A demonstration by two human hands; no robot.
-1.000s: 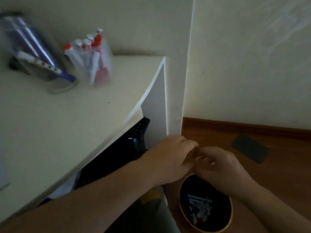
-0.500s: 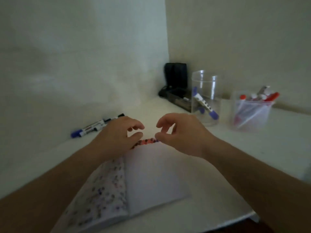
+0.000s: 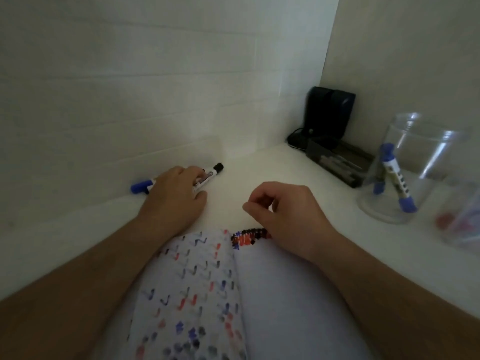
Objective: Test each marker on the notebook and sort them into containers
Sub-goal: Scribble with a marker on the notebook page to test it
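Moved: since half a second ago the left hand (image 3: pixel 174 195) went from above the notebook out to the markers by the wall; the right hand (image 3: pixel 283 209) stayed near the top edge of the notebook.
Left grip: the fingers lie over the two markers, and the fingertips are on the barrel of the black-capped marker (image 3: pixel 210 175); I cannot tell if they already pinch it or only touch it.
Markers and grip: the black cap sticks out to the right of the fingers, and the cap of the blue marker (image 3: pixel 141 187) sticks out to the left of the hand. Both lie on the counter (image 3: pixel 272 167), close to the wall.
Right grip: the fingers are curled loosely, thumb near the forefinger, with nothing held.
Notebook (image 3: pixel 285 294): open on the counter between the forearms, with red, blue and black test strokes on the left page and a dense patch at the top of the right page.
Clear jar (image 3: pixel 426 152): stands at the right with blue-capped markers (image 3: pixel 394 178) leaning inside.
Second container (image 3: pixel 457 222): at the far right edge, blurred, with red-capped markers inside.
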